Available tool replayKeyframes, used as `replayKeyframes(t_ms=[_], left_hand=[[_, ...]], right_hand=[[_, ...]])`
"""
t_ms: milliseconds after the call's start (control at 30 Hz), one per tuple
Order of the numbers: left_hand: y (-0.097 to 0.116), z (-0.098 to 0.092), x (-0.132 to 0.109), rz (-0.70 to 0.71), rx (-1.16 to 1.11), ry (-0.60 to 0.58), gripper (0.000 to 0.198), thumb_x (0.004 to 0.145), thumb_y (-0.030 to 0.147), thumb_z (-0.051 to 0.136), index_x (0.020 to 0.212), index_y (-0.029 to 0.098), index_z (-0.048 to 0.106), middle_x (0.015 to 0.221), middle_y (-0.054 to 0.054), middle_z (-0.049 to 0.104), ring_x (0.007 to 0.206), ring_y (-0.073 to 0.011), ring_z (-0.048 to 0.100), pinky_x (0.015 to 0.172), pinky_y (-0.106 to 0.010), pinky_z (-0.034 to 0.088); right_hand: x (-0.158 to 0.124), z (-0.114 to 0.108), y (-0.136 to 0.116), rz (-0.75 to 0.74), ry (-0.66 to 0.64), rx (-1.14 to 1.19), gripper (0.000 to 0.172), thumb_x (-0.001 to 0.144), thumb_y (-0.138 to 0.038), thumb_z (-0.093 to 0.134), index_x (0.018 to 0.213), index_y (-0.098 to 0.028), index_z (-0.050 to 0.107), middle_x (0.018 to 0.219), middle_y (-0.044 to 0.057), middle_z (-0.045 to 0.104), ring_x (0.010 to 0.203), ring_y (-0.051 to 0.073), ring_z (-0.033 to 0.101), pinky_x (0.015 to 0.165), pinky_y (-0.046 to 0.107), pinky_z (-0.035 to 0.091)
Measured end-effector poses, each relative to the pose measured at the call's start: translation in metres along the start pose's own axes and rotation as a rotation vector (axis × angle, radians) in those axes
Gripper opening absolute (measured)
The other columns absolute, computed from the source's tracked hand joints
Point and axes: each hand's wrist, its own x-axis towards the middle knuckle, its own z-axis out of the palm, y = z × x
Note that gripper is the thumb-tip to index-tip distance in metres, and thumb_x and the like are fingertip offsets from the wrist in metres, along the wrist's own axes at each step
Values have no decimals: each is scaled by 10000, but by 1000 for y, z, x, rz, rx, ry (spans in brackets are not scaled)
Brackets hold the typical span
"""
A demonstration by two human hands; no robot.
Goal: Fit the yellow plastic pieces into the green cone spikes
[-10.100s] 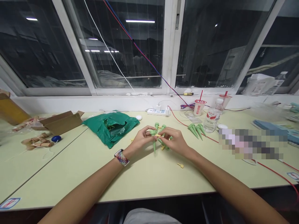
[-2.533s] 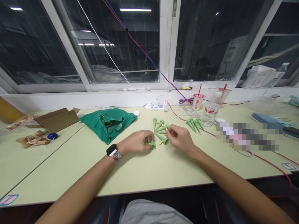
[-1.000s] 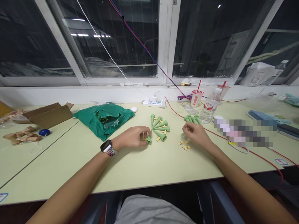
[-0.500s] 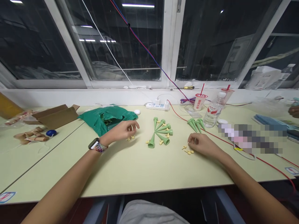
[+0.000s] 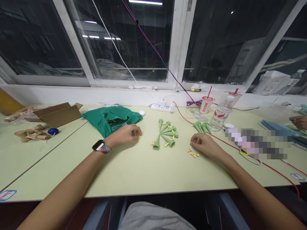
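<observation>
Green plastic cone-shaped spikes (image 5: 165,135) lie fanned out on the table, points together, with small yellow plastic valves (image 5: 166,144) beside or between them. My left hand (image 5: 127,133) rests left of the fan, its fingers closed down on a small yellow valve (image 5: 138,138); the fingers partly cover it. To the right, my right hand (image 5: 206,143) is held in a pinch just above the table. Whatever is between its fingertips is too small to make out. Below those fingertips lie several loose yellow valves (image 5: 194,155). More green spikes (image 5: 202,126) lie behind my right hand.
A torn green plastic bag (image 5: 105,118) lies behind my left hand. Farther left are an open cardboard box (image 5: 59,115) and a blue ball (image 5: 53,131). A water bottle (image 5: 219,115), a cup (image 5: 206,104) and a red cable (image 5: 230,141) are at right. Another person's hand (image 5: 298,122) shows far right.
My left hand has lowered onto the yellow valves and its fingers have closed. My right hand has shifted slightly left and back, still pinched. The view has tilted a little.
</observation>
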Motion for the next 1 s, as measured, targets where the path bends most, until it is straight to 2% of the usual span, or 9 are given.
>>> replayKeyframes(t_ms=[100, 267, 400, 500, 667, 800, 900, 1000], left_hand=[[-1, 2, 1, -5, -6, -11, 182, 852, 300, 639, 967, 222, 758, 983, -58, 758, 825, -214, 689, 723, -299, 498], [5, 2, 1, 23, -34, -15, 164, 862, 312, 657, 946, 222, 767, 992, -57, 768, 838, -212, 692, 733, -294, 502], [10, 2, 1, 27, -44, -24, 159, 875, 336, 661, 914, 227, 770, 962, -45, 778, 826, -206, 696, 726, -292, 500], [13, 2, -1, 20, -42, -28, 156, 874, 332, 662, 902, 225, 771, 953, -42, 780, 830, -204, 697, 727, -288, 496], [22, 2, -1, 23, -42, -39, 172, 867, 353, 677, 894, 215, 776, 943, -43, 778, 818, -198, 690, 698, -278, 479], [26, 2, -1, 29, -71, -52, 176, 849, 369, 695, 871, 215, 778, 887, -43, 773, 766, -197, 679, 653, -278, 460], [25, 3, -1, 9, -99, -60, 174, 819, 379, 725, 862, 221, 782, 839, -43, 769, 730, -203, 676, 621, -280, 450], [23, 1, -2, 9, -150, -48, 193, 813, 397, 732, 866, 222, 795, 828, -48, 769, 727, -210, 678, 628, -282, 464]], right_hand=[[0, -4, 2, 22, 58, -52, 215, 921, -382, 584, 938, -203, 701, 967, 61, 709, 844, 208, 632, 724, 314, 445], [19, -15, 9, 126, 219, -406, 246, 966, -323, 504, 1079, -202, 686, 1091, 97, 712, 936, 246, 643, 694, 320, 393], [44, -18, 15, 201, 169, -542, 245, 961, -295, 511, 1101, -182, 677, 1126, 141, 715, 962, 283, 665, 683, 326, 384], [55, -15, 19, 247, 143, -556, 249, 937, -245, 519, 1121, -176, 672, 1099, 152, 732, 977, 296, 675, 671, 322, 365], [55, -11, 28, 251, 209, -418, 298, 906, -267, 566, 1183, -217, 661, 1046, 101, 757, 941, 272, 672, 653, 305, 339], [57, -12, 25, 166, 331, -159, 333, 865, -280, 598, 1184, -206, 659, 943, 59, 746, 835, 221, 657, 680, 293, 392], [57, -9, 8, 52, 384, 47, 389, 836, -293, 617, 1212, -198, 638, 883, 29, 729, 739, 188, 644, 726, 297, 443], [52, -2, -23, -59, 378, 196, 383, 853, -329, 619, 1218, -212, 623, 875, 20, 717, 644, 162, 614, 691, 296, 460]])
